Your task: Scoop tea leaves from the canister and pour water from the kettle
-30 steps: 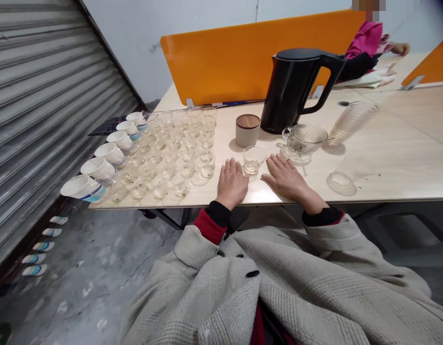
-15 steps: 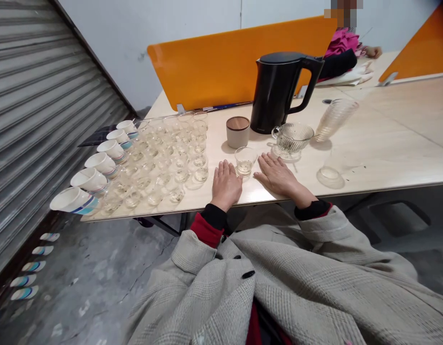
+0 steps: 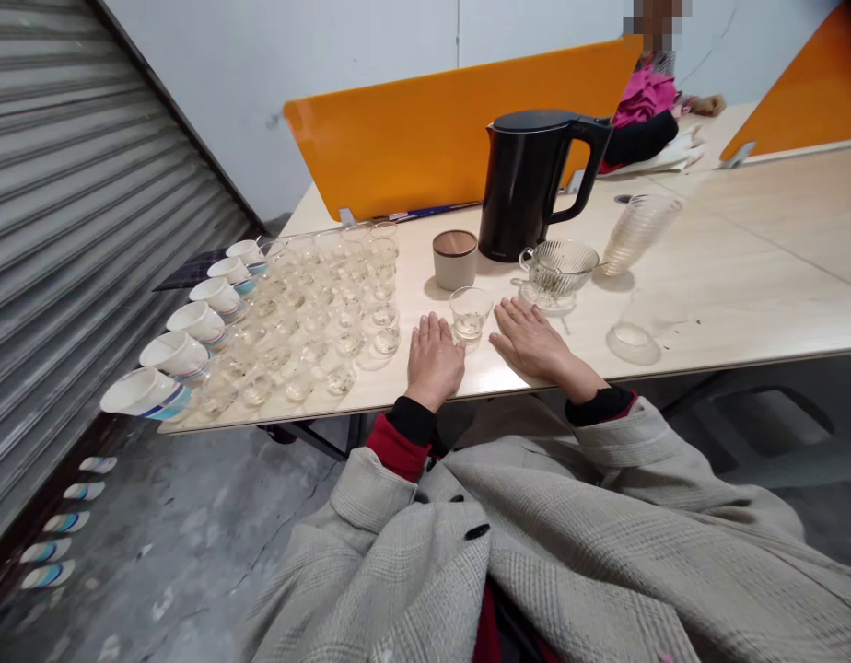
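On the tabletop (image 3: 757, 285): left hand (image 3: 436, 361) and right hand (image 3: 532, 343) flat, fingers extended; clear plastic cup (image 3: 470, 320) between them.

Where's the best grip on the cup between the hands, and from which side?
Take the cup by its wall below the rim, probably from the right: it stands upright, flares upward with liquid low inside, and the right hand lies flat on that side.

Orange divider (image 3: 412, 133); ribbed metal shutter (image 3: 80, 221); pink cloth (image 3: 645, 96).
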`<action>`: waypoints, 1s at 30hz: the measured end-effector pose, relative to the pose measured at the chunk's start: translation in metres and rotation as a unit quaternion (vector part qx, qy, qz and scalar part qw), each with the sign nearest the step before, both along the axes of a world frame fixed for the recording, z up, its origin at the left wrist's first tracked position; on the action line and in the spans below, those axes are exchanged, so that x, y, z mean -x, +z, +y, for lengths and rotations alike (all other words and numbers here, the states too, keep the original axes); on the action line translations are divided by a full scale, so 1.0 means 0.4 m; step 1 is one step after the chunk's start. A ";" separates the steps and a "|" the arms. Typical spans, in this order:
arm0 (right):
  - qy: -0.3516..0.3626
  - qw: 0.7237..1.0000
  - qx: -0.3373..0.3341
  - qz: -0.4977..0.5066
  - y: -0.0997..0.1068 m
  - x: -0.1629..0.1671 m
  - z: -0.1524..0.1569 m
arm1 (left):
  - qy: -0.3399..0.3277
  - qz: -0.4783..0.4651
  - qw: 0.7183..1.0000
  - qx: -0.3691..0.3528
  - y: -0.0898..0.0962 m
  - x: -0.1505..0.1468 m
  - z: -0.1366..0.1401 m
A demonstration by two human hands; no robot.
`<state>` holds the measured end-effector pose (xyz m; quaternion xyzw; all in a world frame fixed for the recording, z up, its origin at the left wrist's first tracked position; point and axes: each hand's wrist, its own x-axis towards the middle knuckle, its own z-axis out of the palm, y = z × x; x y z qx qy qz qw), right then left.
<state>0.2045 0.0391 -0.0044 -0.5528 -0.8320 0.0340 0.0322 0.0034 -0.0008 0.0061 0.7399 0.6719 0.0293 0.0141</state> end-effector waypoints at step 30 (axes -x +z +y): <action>-0.004 1.000 -0.015 -0.004 -0.015 0.000 0.007 | -0.003 -0.004 1.000 -0.017 -0.008 0.001 -0.001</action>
